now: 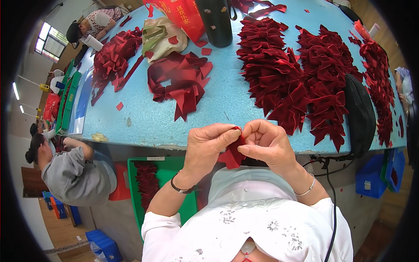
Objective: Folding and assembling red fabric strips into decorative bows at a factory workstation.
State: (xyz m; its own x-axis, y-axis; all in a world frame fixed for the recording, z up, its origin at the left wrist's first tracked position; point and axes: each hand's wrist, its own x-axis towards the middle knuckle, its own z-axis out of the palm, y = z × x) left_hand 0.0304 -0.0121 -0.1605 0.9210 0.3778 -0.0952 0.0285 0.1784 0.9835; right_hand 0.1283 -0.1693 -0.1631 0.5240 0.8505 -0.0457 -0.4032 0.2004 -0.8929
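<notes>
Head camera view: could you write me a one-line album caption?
Left hand pinching red ribbon, right hand close by, at the edge of a blue table heaped with dark red bows.

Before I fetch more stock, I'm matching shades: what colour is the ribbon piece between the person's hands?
The ribbon piece is red, seen best in the head view.

Well-lit o'all, fairly even; slim white ceiling tubes & bright rectangular paned window glare at L. Dimmer under flat pale-blue table. Small dark-red cloth ribbon at ctr. reasonably sharp; far-L bkgd soft. Fisheye bends table edge; black vignette round rim.
</notes>
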